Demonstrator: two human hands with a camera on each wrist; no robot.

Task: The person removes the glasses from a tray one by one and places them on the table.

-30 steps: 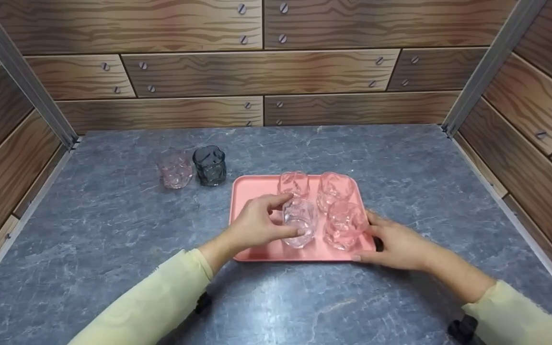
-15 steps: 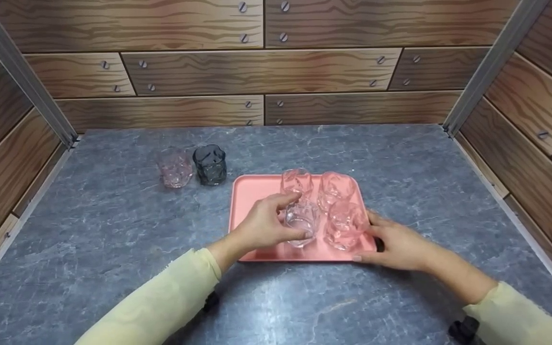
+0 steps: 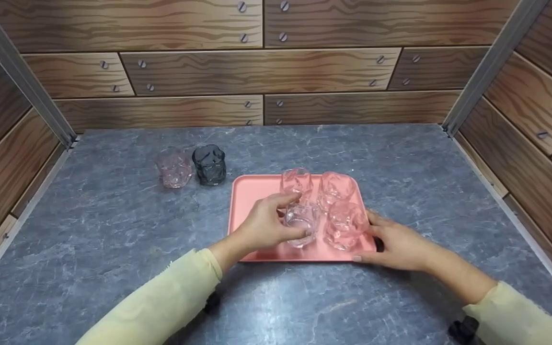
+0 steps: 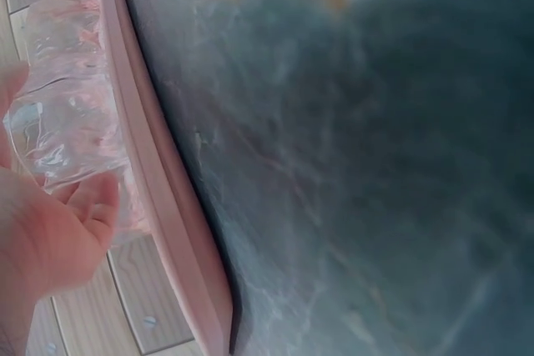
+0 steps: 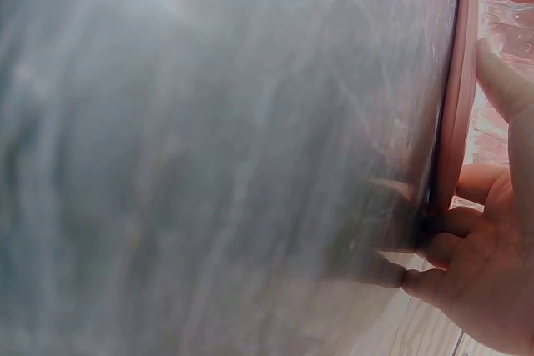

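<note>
On the pink tray (image 3: 252, 184), my left hand (image 3: 261, 223) holds a clear glass (image 3: 301, 225) between thumb and fingers, at the front of the tray's middle. Directly behind it stands another clear glass (image 3: 296, 181). Two more clear glasses, a back one (image 3: 336, 189) and a front one (image 3: 346, 225), occupy the tray's right side. My right hand (image 3: 400, 244) grips the tray's right side, its thumb near the front corner and a finger close to the front right glass. In the left wrist view, the left fingers (image 4: 92, 202) lie against the faceted glass (image 4: 67, 135).
Off the tray, to the back left, a pinkish clear glass (image 3: 175, 167) and a dark grey glass (image 3: 210, 165) stand side by side. Grey marbled tabletop (image 3: 113, 230) surrounds the tray. Wood-patterned walls (image 3: 257, 72) enclose the back and sides.
Over the second, my left hand has shifted slightly right with its glass, closer to the right-hand pair. The glass behind it has moved slightly back and right. My right hand stays put.
</note>
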